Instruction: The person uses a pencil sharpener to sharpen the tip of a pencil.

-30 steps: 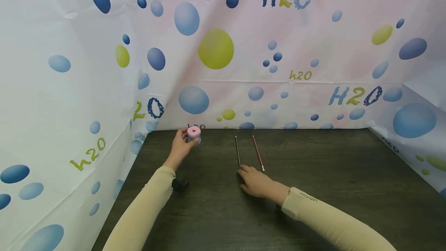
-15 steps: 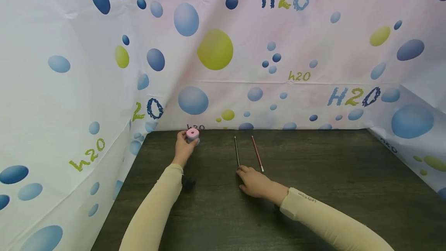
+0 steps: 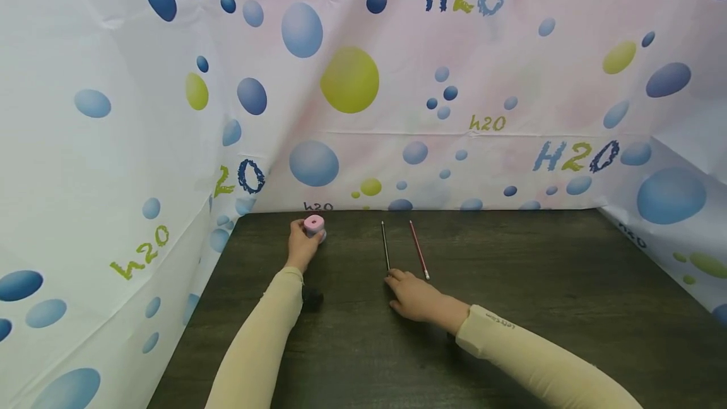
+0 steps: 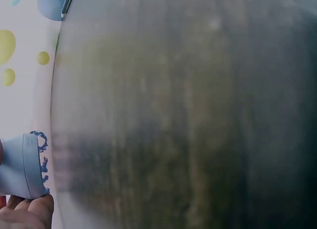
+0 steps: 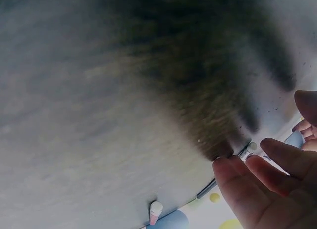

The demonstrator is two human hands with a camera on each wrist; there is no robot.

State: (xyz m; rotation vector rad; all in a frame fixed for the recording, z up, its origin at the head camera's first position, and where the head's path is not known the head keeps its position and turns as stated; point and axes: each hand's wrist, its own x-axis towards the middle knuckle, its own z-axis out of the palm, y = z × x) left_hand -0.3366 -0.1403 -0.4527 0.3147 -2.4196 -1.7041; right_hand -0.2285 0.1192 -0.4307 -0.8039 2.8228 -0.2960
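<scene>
In the head view, my left hand [image 3: 303, 246] grips a small round pencil sharpener [image 3: 314, 225] with a pink top, a dark hole and a pale blue body. The left wrist view shows the fingers around the blue body [image 4: 17, 164]; whether its base touches the table cannot be told. My right hand [image 3: 417, 297] rests with its fingertips at the near end of a dark pencil [image 3: 385, 245], thumb held apart. In the right wrist view, that pencil's white eraser end [image 5: 251, 147] shows beside the fingers. A red pencil [image 3: 419, 249] lies right of the dark one.
The dark wooden table [image 3: 528, 283] runs back to a white sheet [image 3: 488, 68] printed with blue and green dots and H2O lettering. Sheets also stand at the left and right sides. A small black object [image 3: 312, 298] sits under the left wrist.
My left hand has moved slightly nearer and lower with the sharpener, and the forearm has swung to the right. The right hand and both pencils have stayed in place.
</scene>
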